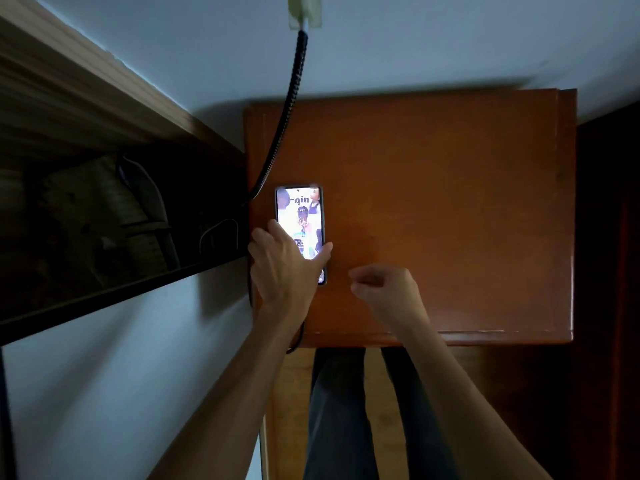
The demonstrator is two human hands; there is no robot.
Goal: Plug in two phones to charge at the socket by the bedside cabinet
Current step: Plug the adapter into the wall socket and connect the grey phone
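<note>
A phone (300,216) with a lit screen lies flat near the left edge of the brown bedside cabinet (450,202). My left hand (285,265) rests over the phone's lower half, with thumb and fingers on its two sides. My right hand (384,289) hovers over the cabinet just right of the phone, fingers curled, holding nothing. A black cable (292,95) runs from the wall socket (304,10) down to the cabinet's left edge beside the phone's top. Only one phone is in view.
A wooden bed frame (86,109) with a dark gap under it lies to the left, with thin wires (214,233) in the gap. The pale wall (415,39) is behind the cabinet. My legs (346,410) are below the cabinet's front edge.
</note>
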